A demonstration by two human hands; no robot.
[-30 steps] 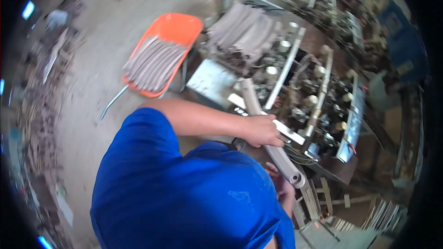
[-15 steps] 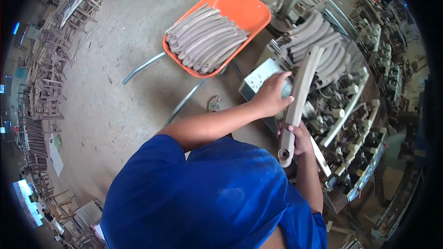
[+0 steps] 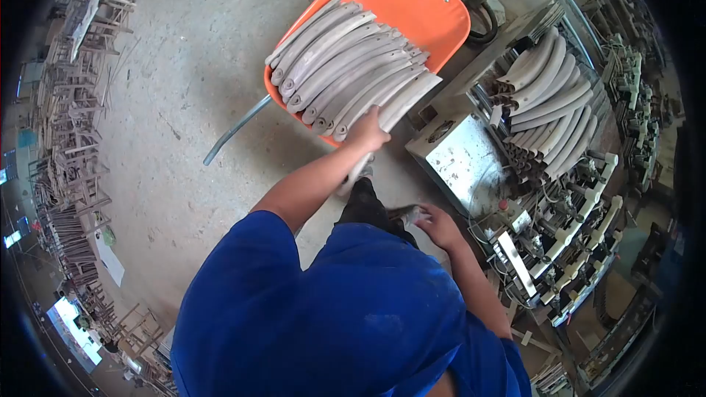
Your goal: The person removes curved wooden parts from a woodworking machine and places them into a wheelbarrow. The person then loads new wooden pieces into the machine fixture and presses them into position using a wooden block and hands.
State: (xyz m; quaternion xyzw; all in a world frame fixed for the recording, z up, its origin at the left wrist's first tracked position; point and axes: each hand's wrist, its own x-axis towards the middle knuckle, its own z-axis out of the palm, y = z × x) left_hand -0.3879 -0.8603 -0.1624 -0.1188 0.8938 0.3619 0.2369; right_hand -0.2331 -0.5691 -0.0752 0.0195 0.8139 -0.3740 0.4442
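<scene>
My left hand [image 3: 368, 132] is closed around a curved wooden piece [image 3: 404, 101] at the near right edge of the orange wheelbarrow [image 3: 434, 0]. The piece slants alongside a stack of similar curved wooden pieces [image 3: 353, 59] lying in the tray. Several of these have round holes at their ends. My right hand [image 3: 440, 226] hangs lower right, near my trouser leg, with its fingers apart and no wooden piece in it. A blurred dark shape lies just past its fingertips; I cannot make it out.
On the right, a machine [image 3: 467, 165] carries another pile of curved wooden pieces [image 3: 551, 95], with clamps and pale bars [image 3: 573, 228] nearer me. A wheelbarrow handle [image 3: 235, 131] juts out left. Wooden frames [image 3: 73, 140] line the far left.
The wooden piece has moved from in front of the machine to the wheelbarrow, now in my left hand. My right hand has let go of it. The view has shifted.
</scene>
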